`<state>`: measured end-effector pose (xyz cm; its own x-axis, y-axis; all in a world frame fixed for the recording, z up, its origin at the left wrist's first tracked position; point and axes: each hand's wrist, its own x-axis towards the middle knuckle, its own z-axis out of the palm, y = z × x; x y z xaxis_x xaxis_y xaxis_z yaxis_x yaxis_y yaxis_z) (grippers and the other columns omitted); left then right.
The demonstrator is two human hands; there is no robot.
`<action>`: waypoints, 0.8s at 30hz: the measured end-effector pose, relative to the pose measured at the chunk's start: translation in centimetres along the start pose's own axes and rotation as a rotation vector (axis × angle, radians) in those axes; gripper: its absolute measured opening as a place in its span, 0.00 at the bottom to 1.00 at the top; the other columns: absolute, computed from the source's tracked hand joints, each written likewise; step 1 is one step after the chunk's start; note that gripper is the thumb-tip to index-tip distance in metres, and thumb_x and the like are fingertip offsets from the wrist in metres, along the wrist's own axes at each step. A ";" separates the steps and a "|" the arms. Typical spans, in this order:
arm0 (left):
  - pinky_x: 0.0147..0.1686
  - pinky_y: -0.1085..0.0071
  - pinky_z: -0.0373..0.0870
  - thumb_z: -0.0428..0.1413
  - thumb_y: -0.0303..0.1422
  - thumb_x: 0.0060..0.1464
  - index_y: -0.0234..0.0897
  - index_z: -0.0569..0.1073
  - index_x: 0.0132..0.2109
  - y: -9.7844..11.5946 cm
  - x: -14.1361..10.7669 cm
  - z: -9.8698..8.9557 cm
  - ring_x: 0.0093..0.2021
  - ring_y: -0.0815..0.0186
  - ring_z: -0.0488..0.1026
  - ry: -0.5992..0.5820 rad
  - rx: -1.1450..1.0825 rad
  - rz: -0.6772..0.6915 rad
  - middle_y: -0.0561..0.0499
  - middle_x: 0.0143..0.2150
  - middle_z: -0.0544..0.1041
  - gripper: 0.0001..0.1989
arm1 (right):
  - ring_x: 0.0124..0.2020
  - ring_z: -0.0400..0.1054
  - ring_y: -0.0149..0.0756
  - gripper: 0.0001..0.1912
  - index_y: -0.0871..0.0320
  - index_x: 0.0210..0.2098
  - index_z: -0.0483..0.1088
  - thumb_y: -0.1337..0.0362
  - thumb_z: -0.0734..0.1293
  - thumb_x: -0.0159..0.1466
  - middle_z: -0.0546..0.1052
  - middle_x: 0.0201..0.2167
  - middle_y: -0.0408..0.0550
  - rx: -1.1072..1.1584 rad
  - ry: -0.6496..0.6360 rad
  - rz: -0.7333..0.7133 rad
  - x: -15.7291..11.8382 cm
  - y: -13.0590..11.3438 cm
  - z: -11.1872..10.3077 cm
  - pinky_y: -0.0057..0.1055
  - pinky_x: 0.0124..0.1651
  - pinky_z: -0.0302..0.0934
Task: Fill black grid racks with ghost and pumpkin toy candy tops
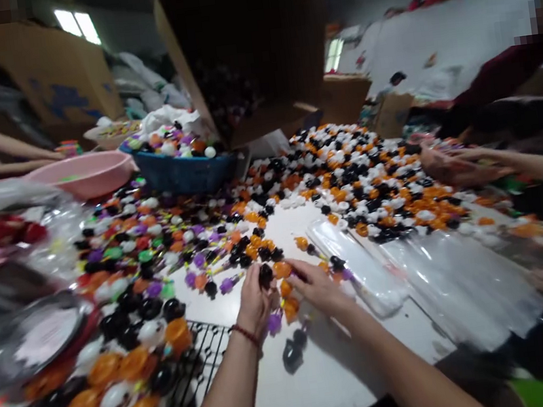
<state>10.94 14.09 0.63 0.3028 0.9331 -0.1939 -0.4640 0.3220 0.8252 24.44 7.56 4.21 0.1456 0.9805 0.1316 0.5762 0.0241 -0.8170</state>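
My left hand (pixel 255 299) is closed around a small black piece (pixel 265 275) near the middle of the white table (pixel 285 393). Close on its right, my right hand (pixel 314 284) pinches an orange piece (pixel 282 269). More orange pieces (pixel 290 308) and a purple one (pixel 274 323) hang or lie between the two hands; which hand bears them is unclear. Two black pieces (pixel 292 354) show just below. Beyond the hands spreads a heap of white, black and orange pieces (pixel 362 179).
Clear plastic bags (pixel 459 279) lie to the right. A blue basket (pixel 183 171) and pink basin (pixel 84 173) stand back left, before a large open carton (pixel 180 63). A black wire rack (pixel 206 357) lies left. Other people's hands reach in at both sides.
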 end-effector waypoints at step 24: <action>0.18 0.79 0.50 0.50 0.58 0.58 0.41 0.59 0.40 -1.8 0.2 -0.6 0.19 0.76 0.58 -0.065 0.093 -0.001 0.61 0.25 0.60 0.24 | 0.36 0.69 0.37 0.15 0.57 0.45 0.75 0.60 0.58 0.72 0.76 0.34 0.49 -0.304 -0.050 -0.214 -0.9 -0.1 -0.5 0.32 0.42 0.62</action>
<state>11.33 13.78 -1.21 0.3583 0.9194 -0.1625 -0.3850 0.3040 0.8714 24.69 6.62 4.47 -0.0392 0.9681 0.2474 0.8030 0.1779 -0.5688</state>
